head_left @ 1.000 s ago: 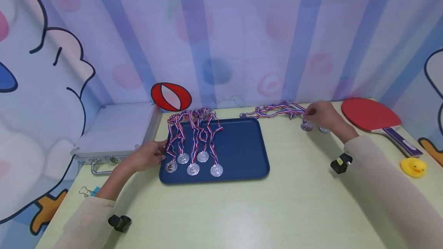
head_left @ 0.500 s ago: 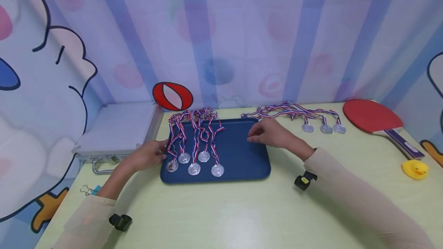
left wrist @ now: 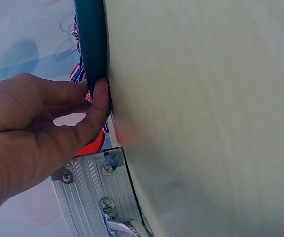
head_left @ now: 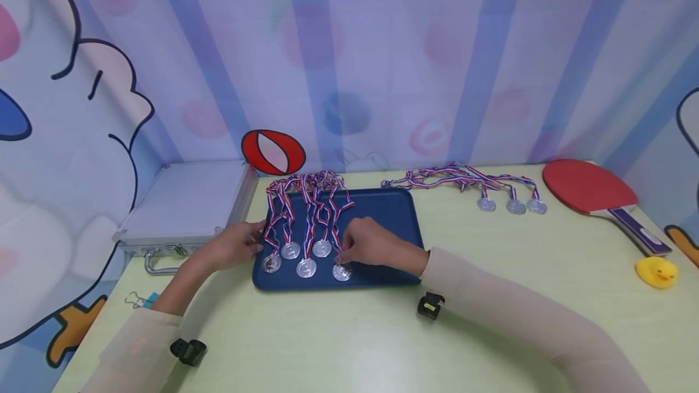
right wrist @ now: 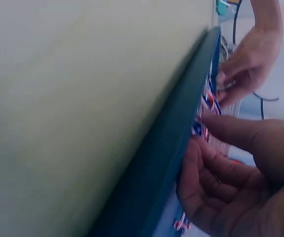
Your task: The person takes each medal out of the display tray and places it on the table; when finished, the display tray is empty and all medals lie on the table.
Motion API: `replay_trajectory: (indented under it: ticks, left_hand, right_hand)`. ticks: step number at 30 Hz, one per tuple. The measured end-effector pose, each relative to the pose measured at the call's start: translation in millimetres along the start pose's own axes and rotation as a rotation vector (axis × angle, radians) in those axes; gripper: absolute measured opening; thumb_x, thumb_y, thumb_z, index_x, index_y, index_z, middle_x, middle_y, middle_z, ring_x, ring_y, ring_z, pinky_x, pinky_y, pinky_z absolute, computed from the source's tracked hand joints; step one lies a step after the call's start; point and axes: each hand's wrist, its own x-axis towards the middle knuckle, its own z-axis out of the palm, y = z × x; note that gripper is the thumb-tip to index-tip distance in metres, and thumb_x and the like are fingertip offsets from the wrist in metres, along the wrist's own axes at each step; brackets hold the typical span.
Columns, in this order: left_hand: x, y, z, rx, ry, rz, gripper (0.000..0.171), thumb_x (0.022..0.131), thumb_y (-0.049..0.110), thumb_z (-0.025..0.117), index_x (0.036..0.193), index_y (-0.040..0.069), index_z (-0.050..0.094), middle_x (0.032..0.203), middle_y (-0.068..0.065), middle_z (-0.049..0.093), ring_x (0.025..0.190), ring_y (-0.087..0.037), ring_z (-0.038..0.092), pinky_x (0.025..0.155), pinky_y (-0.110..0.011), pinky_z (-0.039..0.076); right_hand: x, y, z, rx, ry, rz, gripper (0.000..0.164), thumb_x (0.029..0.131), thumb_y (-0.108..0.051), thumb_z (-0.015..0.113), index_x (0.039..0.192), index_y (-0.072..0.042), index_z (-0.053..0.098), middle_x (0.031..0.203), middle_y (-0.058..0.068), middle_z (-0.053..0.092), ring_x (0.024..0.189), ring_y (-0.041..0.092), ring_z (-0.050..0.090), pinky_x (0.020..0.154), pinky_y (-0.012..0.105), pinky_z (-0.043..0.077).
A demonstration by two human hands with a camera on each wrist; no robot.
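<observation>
A dark blue tray (head_left: 382, 229) lies on the table with several silver medals (head_left: 306, 268) on it, their red, white and blue ribbons (head_left: 308, 190) bunched over its back edge. My left hand (head_left: 232, 246) pinches the tray's left rim between thumb and fingers, as the left wrist view shows at the tray's wall (left wrist: 93, 44). Over the tray, my right hand (head_left: 374, 242) has its thumb and fingertips pinched at the ribbon just above the rightmost medal (head_left: 342, 272). In the right wrist view its curled fingers (right wrist: 194, 182) partly hide that ribbon (right wrist: 199, 128).
Three more medals (head_left: 516, 206) with tangled ribbons lie at the back right. Beyond them are a red table tennis bat (head_left: 587, 185) and a yellow toy duck (head_left: 656, 272). A silver case (head_left: 182, 202) stands left, near a binder clip (head_left: 143, 300). A patterned curtain rises behind.
My right hand has let go of a medal at the back right and swept left across the tray to the rightmost medal there. My left hand keeps its place on the rim.
</observation>
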Motion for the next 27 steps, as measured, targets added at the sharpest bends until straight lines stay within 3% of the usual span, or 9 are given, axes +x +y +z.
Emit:
replay_trajectory:
  ticks: [8,17,27]
  left_hand:
    - [-1.8,2.8,-0.6,-0.009,0.003,0.010,0.057,0.091,0.002,0.053,0.140,-0.011,0.029,0.109,-0.022,0.061,0.090,-0.024,0.059,0.070,-0.030,0.050]
    - [-2.0,3.4,0.5,-0.006,0.003,0.008,0.057,0.090,0.001,0.053,0.140,-0.012,0.029,0.109,-0.022,0.061,0.091,-0.025,0.059,0.070,-0.030,0.051]
    - [1.7,2.1,0.5,0.009,-0.008,-0.008,0.057,0.091,0.003,0.053,0.141,-0.010,0.028,0.110,-0.021,0.061,0.092,-0.024,0.060,0.073,-0.031,0.052]
  right_hand:
    - [1.4,-3.0,5.3,0.026,0.002,0.039,0.025,0.080,-0.017,0.072,0.059,-0.006,0.065,0.050,-0.006,0.051,0.045,0.007,0.041,0.046,0.021,0.032]
    - [-3.7,5.3,-1.0,0.221,-0.045,0.095,0.011,0.082,-0.014,0.069,0.074,-0.007,0.067,0.070,0.005,0.064,0.059,0.016,0.059,0.055,0.028,0.051]
    - [-1.8,29.1,-18.3,0.528,0.144,0.142,0.013,0.084,-0.014,0.067,0.091,-0.003,0.067,0.086,0.009,0.069,0.072,0.018,0.064,0.073,0.036,0.055]
